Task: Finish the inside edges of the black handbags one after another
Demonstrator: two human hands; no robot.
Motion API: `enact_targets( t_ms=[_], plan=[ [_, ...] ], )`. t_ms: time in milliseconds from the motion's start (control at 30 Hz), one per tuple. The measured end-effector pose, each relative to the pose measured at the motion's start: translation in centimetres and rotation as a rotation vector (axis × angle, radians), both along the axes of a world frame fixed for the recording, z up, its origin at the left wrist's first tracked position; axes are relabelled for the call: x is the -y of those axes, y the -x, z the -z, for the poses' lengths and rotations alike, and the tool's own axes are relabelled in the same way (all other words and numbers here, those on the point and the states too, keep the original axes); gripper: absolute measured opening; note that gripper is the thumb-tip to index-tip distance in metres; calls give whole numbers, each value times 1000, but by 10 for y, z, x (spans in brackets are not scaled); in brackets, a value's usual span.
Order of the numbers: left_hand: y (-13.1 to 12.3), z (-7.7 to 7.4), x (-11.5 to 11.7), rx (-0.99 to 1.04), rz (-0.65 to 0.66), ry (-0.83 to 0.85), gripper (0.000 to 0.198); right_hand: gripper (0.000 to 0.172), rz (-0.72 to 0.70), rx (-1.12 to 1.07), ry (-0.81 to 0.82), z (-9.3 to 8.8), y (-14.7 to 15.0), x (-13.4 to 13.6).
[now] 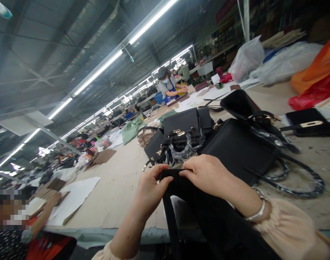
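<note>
My left hand (pixel 152 189) pinches the upper edge of a black soft piece (pixel 208 206) between thumb and fingers. Close beside it, my right hand (pixel 208 177) grips the same edge, thumb on the near side. The piece hangs down from both hands past the table's front edge, with a narrow strip dangling at its left. Whether it is part of a bag I cannot tell. Just beyond my hands stands a black handbag (pixel 181 124) with a gold clasp and plastic-wrapped handles. A larger black handbag (pixel 235 148) lies to the right, near my right forearm.
The table (pixel 118 184) stretches far ahead. At left, a co-worker's arm (pixel 47 211) rests near white paper (pixel 75 202) and brown pieces. Plastic bags (pixel 247 59) lie at the far right, near a black flap piece (pixel 308 122). Another person (pixel 170 86) stands farther along.
</note>
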State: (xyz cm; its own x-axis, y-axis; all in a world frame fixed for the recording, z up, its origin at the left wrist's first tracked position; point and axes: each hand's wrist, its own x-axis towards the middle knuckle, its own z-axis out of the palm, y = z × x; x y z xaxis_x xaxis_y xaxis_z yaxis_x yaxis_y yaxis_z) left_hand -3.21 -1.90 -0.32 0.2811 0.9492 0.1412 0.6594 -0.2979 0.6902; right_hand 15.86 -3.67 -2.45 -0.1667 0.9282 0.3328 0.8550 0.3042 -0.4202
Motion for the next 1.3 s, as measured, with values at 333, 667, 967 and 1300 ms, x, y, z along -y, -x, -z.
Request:
enact_targets(
  t_ms=[333,667,967,1300],
  plan=[
    [-6,-3,-9,-73,-24,-52,15,29,-8,-21,27,0,-3,0],
    [-6,-4,-13,-90,21,-52,18,30,-13,-53,46,2,-4,-3],
    [-6,-5,-17,-74,82,-47,13,31,-21,-64,56,3,-3,-4],
    [-10,-1,-24,-121,166,-100,10,30,-26,-85,39,3,-3,-2]
  ],
)
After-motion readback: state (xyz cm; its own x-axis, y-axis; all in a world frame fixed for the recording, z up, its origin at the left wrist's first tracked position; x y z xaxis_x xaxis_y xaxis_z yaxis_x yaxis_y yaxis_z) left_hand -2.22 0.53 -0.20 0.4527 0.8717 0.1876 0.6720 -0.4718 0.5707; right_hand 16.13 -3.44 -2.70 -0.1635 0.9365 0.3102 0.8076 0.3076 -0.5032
